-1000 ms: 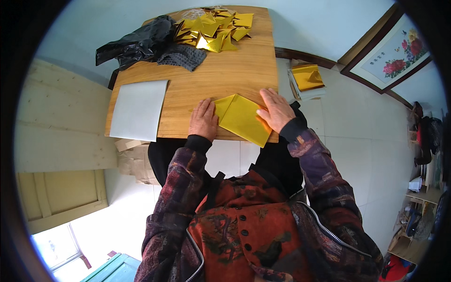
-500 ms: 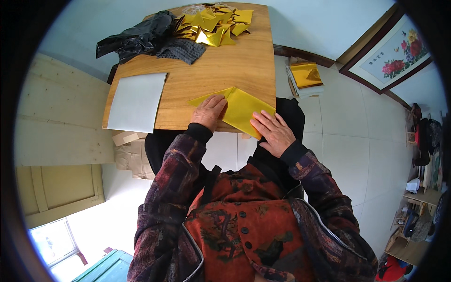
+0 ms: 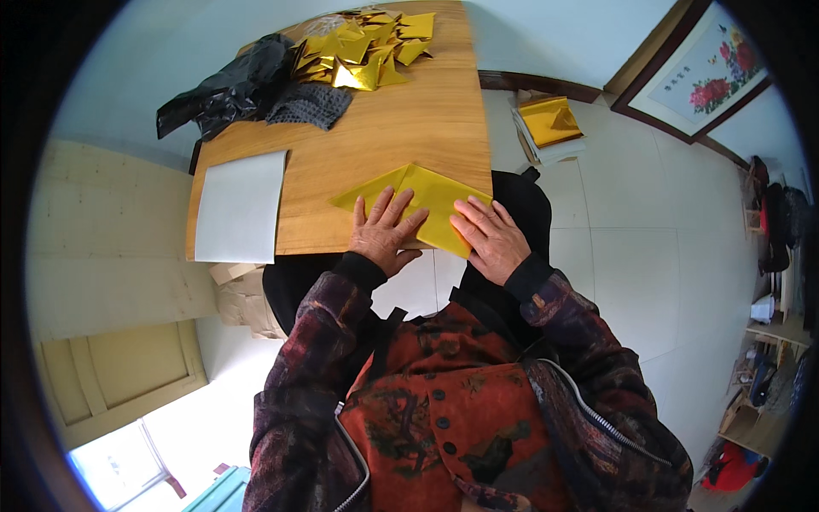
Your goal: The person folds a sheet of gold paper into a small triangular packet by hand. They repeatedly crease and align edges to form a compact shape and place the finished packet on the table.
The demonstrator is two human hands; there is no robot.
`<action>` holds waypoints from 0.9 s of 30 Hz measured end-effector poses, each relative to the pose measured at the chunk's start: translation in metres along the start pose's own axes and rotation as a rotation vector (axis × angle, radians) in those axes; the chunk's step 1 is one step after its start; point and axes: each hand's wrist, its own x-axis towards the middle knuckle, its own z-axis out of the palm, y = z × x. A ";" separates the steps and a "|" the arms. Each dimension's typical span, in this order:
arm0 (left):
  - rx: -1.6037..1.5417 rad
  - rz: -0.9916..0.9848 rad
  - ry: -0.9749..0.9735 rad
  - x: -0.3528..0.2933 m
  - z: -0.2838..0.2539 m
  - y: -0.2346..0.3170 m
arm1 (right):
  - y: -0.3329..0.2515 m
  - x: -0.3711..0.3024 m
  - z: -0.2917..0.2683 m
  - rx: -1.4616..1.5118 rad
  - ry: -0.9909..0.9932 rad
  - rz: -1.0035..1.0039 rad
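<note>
Left hand open, fingers spread, right hand open, fingers extended, both resting on folded gold paper, pale grey sheet left of the paper

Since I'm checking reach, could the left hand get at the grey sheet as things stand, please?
Probably yes: the grey sheet lies left of the left hand, with wooden tabletop between, though that hand rests on yellow paper.

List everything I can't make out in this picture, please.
In the head view:
Parts of the folded yellow paper sheet: covered by the left hand and right hand.
The inside of the crumpled black plastic bag: hidden by its dark plastic.
The exact count of shiny gold folded pieces: they overlap.
The rest of the teal flat-topped object: cut off by the lower edge.
</note>
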 end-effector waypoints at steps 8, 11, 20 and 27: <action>-0.061 0.028 0.161 0.002 0.016 0.010 | 0.000 0.000 0.002 0.062 -0.029 0.045; -0.089 0.053 0.224 0.002 0.020 0.010 | 0.001 0.000 0.002 0.077 -0.037 0.052; -0.136 0.107 0.263 0.001 0.013 0.013 | 0.002 0.000 0.002 0.164 0.020 0.106; -0.262 0.013 0.276 0.005 0.008 0.024 | 0.005 0.002 0.005 0.326 0.060 0.141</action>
